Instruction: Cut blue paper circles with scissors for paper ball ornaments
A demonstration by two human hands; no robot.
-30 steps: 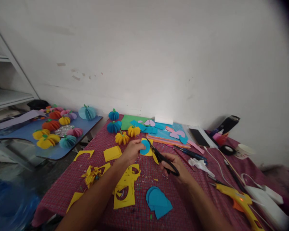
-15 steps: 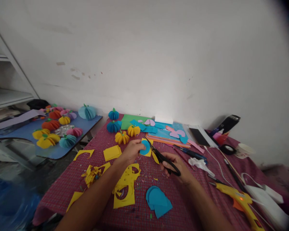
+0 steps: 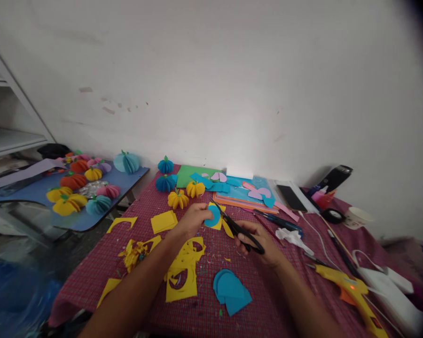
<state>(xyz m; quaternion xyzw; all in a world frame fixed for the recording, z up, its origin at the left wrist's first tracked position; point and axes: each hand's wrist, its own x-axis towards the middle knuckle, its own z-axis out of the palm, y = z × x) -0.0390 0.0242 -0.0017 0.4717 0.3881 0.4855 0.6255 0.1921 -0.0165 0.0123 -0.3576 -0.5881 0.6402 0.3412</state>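
Two hands met above the cluttered surface [image 3: 211, 310]: the left hand [image 3: 192, 220] pinched a blue-and-yellow paper piece [image 3: 214, 217] up clear of the cloth, feeding its edge to black scissors [image 3: 238, 230], blades parted, gripped closed-fisted by the right hand [image 3: 259, 240].

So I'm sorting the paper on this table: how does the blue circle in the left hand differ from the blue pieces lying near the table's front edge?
The blue circle is held up in the left hand against a yellow sheet, at the scissors; the blue pieces lie flat and untouched. The circle is single; the pieces are an overlapping stack. The circle looks smaller. Both are the same blue paper with rounded edges.
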